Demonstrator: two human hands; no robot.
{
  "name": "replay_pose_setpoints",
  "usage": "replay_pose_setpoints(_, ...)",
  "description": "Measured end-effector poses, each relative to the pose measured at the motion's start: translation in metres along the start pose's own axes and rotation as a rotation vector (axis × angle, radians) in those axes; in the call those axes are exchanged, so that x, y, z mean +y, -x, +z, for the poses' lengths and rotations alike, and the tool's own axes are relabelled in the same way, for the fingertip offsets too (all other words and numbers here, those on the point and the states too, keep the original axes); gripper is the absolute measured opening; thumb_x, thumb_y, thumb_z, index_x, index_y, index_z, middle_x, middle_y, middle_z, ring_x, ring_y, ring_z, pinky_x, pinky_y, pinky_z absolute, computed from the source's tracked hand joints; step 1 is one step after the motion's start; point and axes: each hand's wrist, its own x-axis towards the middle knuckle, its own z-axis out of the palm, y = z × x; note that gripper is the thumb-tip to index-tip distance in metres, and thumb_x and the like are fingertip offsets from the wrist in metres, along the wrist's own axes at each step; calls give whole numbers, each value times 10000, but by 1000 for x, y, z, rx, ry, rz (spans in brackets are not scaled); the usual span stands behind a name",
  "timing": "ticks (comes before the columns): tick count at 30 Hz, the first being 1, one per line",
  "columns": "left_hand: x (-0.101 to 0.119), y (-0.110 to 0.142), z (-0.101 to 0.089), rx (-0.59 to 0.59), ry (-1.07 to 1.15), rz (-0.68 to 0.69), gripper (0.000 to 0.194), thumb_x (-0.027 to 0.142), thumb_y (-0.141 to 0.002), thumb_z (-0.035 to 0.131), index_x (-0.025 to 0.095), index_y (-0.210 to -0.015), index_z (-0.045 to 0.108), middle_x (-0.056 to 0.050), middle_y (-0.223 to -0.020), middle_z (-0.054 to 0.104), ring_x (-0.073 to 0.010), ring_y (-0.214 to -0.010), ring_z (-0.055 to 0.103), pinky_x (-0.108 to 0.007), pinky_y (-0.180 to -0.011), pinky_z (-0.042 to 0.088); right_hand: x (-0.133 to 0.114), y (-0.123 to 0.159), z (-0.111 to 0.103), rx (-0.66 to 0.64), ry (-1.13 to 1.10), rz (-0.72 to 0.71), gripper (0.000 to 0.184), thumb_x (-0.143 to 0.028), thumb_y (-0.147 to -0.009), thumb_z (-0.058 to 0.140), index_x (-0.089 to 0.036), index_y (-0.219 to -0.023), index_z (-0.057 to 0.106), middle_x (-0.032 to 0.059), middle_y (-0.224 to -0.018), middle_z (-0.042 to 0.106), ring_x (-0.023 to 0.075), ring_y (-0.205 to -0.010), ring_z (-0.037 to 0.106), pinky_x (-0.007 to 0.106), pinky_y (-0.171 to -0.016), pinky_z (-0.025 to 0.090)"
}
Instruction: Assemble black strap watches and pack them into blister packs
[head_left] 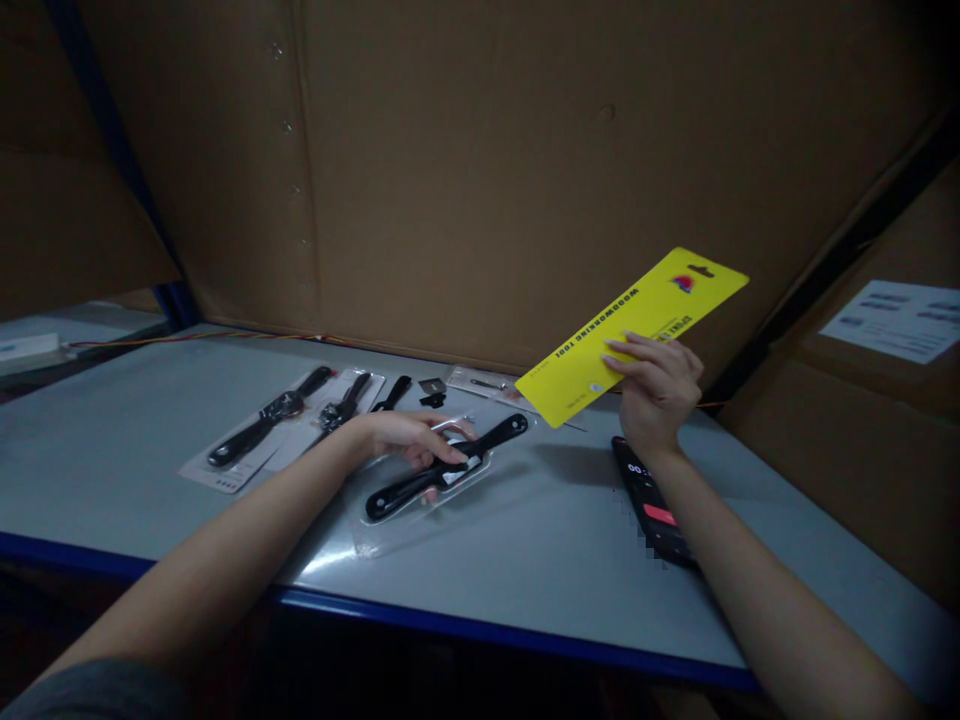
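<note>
My right hand [654, 385] grips a yellow packaging card [628, 332] with black print, holding it tilted above the table. My left hand [411, 438] rests with its fingers curled over a black tool [444, 468] that lies in a clear plastic blister tray [390, 520] on the grey table [112, 440]. The left fingers press on the middle of the tool.
Two more packaged black tools [262, 425] lie at the left, with loose small black parts [431, 392] behind. A black phone [651, 500] showing a timer lies under my right wrist. Cardboard walls [480, 170] enclose the back and right. The table has a blue front edge [480, 630].
</note>
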Motion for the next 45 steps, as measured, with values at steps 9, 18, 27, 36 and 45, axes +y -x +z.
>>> replay_pose_setpoints(9, -6, -7, -5, -153, 78, 62, 434, 208, -658, 708, 203, -1048, 520, -34, -853, 622, -158, -602, 612, -355, -586, 525, 5, -4, 6, 182, -199, -97, 226, -215, -831, 479, -238, -679, 644, -8, -885, 698, 213, -959, 619, 465, -937, 334)
replay_pose_setpoints(18, -4, -5, -4, -113, 65, 53, 474, 227, -648, 713, 225, -1080, 515, -23, -866, 611, -153, -602, 618, -354, -607, 518, 4, -4, 9, 179, -210, -22, 208, -222, -812, 497, -239, -659, 637, -16, -855, 696, 210, -932, 631, 463, -920, 352)
replay_pose_setpoints(27, -5, -4, 1, -62, 64, 89, 551, 253, -632, 725, 202, -1133, 501, -32, -815, 621, -133, -534, 594, -350, -592, 511, 8, 0, 17, 220, -299, -15, 195, -220, -804, 522, -232, -670, 662, -7, -842, 703, 209, -918, 634, 459, -921, 356)
replay_pose_setpoints(36, -9, -8, -5, 14, 24, 161, 486, 218, -636, 722, 174, -1093, 560, -44, -804, 611, -95, -485, 549, -251, -471, 466, -1, 2, 17, 160, -261, -9, 189, -253, -814, 539, -266, -678, 669, -26, -836, 709, 210, -919, 637, 467, -924, 355)
replay_pose_setpoints(45, -8, -10, 0, -20, 137, 189, 516, 184, -661, 693, 151, -1150, 533, -100, -930, 633, -174, -669, 624, -319, -568, 525, -38, 22, 26, -133, -512, -233, 260, -141, -831, 479, -285, -893, 686, -19, -965, 706, 170, -973, 628, 406, -914, 444)
